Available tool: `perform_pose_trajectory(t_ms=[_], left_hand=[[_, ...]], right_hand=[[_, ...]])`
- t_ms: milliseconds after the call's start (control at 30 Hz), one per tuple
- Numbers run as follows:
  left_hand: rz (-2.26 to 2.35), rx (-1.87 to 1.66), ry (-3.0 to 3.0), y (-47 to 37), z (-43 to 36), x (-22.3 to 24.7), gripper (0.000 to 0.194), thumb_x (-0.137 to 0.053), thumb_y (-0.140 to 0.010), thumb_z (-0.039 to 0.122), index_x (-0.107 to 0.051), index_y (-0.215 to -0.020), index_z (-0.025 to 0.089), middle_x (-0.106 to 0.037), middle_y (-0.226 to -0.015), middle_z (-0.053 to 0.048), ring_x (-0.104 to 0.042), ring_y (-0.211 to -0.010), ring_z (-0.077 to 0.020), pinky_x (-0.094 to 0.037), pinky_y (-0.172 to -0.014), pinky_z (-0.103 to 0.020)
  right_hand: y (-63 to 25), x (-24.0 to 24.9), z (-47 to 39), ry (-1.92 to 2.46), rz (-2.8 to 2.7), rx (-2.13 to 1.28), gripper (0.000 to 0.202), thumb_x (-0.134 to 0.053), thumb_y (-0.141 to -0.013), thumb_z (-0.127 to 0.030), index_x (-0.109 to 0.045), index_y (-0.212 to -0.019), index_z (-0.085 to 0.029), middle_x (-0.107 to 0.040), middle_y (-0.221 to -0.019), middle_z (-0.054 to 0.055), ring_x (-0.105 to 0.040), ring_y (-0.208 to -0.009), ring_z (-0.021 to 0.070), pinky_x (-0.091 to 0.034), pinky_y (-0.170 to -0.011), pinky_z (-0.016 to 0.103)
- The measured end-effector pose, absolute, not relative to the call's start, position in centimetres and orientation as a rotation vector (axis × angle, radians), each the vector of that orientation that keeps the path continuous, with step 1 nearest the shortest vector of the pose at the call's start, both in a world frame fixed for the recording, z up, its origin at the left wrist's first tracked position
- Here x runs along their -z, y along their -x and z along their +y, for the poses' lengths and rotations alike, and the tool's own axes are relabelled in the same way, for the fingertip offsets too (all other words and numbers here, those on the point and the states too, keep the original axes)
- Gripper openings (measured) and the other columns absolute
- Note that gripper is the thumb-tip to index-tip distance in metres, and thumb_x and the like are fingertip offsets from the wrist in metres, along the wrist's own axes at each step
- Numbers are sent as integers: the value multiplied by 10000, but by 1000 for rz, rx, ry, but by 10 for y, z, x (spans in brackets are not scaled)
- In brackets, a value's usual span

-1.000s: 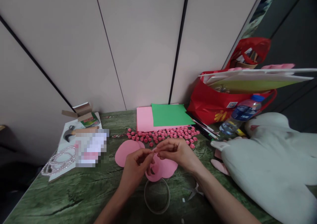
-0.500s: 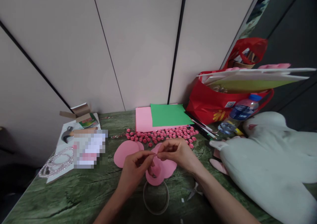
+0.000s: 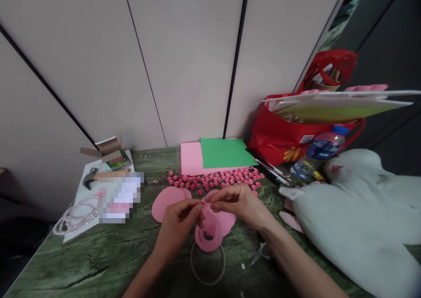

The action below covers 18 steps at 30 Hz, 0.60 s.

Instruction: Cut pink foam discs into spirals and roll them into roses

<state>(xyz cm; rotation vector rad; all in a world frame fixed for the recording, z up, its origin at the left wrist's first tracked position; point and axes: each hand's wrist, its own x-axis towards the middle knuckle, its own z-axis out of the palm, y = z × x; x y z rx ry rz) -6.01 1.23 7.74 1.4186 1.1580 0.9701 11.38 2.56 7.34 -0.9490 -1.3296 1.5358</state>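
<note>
A pink paper spiral (image 3: 209, 242) hangs between my hands, its upper end pinched in my fingertips. My left hand (image 3: 181, 221) is closed on the strip from the left. From the right, my right hand (image 3: 239, 205) pinches the same end, thumb against forefinger. Pink paper circles (image 3: 167, 203) lie flat to the left of my hands, and more pink paper (image 3: 226, 223) lies behind the spiral. Just beyond, several small rolled pink paper roses (image 3: 213, 181) are spread in a band. Below the spiral lies a roll of tape (image 3: 208, 269) on its side.
Scissors (image 3: 258, 254) lie by my right forearm. Green paper (image 3: 226, 153) covers pink sheets at the back. On the left are a hammer (image 3: 89, 179), beads (image 3: 79, 214) and an opened box (image 3: 115, 159). A red bag (image 3: 272, 135), water bottle (image 3: 319, 151) and grey plush toy (image 3: 358, 219) fill the right.
The spiral hangs slightly lower and its loop looks more open. My right fingertips have shifted slightly right, away from the left ones. Both hands keep their pinch.
</note>
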Motion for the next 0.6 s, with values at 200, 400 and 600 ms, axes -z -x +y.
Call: perform_pose_trajectory(t_ms=[200, 400, 600], left_hand=[[1141, -967, -1388, 60, 11, -77, 168, -578, -726, 282, -656, -755, 135, -616, -552, 4, -576, -511, -127, -475, -528, -236], [1130, -959, -1379, 59, 9, -80, 172, -581, -730, 289, -654, -738, 134, -622, -581, -6, -592, -521, -134, -476, -542, -244], [1109, -966, -1355, 58, 8, -80, 178, -576, -736, 301, -640, -755, 136, -626, -571, -3, -604, -493, -141, -462, -520, -246]], right_hand=[[-113, -74, 26, 974, -1286, -1497, 173, -744, -570, -236, -661, -708, -173, -668, -654, 1, -600, -571, 107, -497, -578, 249], [-110, -72, 28, 981, -1266, -1508, 187, -750, -563, -297, -640, -625, -159, -628, -541, -15, -581, -494, 100, -495, -507, 227], [-113, -70, 29, 966, -1268, -1469, 135, -737, -585, -286, -680, -631, -172, -653, -583, 0, -603, -527, 109, -524, -563, 247]])
